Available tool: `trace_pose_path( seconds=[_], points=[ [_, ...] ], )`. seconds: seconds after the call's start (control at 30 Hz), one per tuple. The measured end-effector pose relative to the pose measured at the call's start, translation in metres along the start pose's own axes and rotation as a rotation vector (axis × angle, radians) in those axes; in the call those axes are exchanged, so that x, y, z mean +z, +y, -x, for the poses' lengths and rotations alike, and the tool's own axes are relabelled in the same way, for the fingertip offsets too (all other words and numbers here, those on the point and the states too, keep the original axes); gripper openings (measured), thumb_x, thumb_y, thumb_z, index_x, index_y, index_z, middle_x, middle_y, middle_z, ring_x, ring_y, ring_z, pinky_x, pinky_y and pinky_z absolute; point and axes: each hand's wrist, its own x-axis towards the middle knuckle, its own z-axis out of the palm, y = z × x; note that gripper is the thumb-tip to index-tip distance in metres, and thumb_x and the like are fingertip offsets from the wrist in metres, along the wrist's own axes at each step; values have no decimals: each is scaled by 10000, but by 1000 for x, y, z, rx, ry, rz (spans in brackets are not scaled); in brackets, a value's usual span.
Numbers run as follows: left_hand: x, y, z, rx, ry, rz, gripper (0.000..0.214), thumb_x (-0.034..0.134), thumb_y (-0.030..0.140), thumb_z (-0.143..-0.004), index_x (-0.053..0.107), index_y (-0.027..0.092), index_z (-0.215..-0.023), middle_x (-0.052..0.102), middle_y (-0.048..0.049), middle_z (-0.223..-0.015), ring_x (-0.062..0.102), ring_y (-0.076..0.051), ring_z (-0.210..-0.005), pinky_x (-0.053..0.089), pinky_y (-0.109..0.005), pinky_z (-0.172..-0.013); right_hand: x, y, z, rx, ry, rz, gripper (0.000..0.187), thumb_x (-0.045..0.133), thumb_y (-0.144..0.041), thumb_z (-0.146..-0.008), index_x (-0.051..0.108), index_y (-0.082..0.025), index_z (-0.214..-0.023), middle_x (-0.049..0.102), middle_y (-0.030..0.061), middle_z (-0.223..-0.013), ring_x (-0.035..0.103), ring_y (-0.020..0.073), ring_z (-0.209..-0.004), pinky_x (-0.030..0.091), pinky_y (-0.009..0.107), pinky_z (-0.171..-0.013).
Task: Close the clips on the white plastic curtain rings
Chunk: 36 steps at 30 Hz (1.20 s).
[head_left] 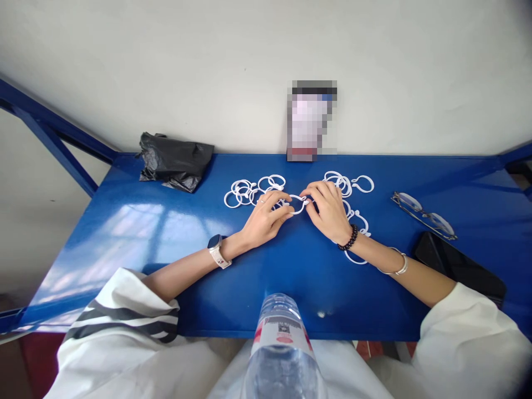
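Grip of the left hand [266, 219] pinches one white ring [300, 210] over the table [249, 299], and the right hand [330, 209] pinches its end. More rings [246, 194] lie bunched on both sides; which are done, I can't tell.

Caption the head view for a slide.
Left hand and right hand hold a white ring over a blue table, more rings on either side.
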Motion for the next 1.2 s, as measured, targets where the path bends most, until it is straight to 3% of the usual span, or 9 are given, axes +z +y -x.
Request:
trace_pose_path(
  seconds=[0.33, 0.63, 1.03, 1.2],
  points=[
    [0, 0, -1, 2, 69, -6, 80, 548, 179, -966, 627, 185, -973, 634, -103, -1105, 586, -218, -1074, 497, -392, -904, -1, 1, -1, -11, 75, -176, 183, 395, -256, -1010, 571, -221, -972, 688, 68, -976, 583, 249, -962, 400, 412, -849],
    [0, 0, 0, -15, 37, 9, 81, 545, 194, -971, 624, 187, -984, 631, -108, -1121, 583, -217, -1068, 500, -399, -897, -2, 0, -1, -39, 69, -311, 228, 401, -325, -1015, 522, -237, -1186, 680, 75, -990, 612, 251, -918, 454, 429, -859],
    [1, 0, 0, 32, -21, 3, 89, 528, 188, -973, 615, 182, -986, 610, -126, -1148, 568, -221, -1070, 529, -403, -885, -2, -1, -1, -56, 110, -366, 138, 446, -346, -1013, 529, -235, -1017, 663, 40, -884, 611, 215, -833, 461, 388, -825],
    [1, 1, 1, -15, -24, 32, 103, 511, 222, -985, 604, 180, -1004, 615, -124, -1131, 586, -207, -1014, 536, -370, -833, -3, -1, -2, -33, 126, -359, 141, 471, -347, -999, 516, -237, -924, 653, 24, -813, 606, 205, -780, 452, 370, -789]
  ],
)
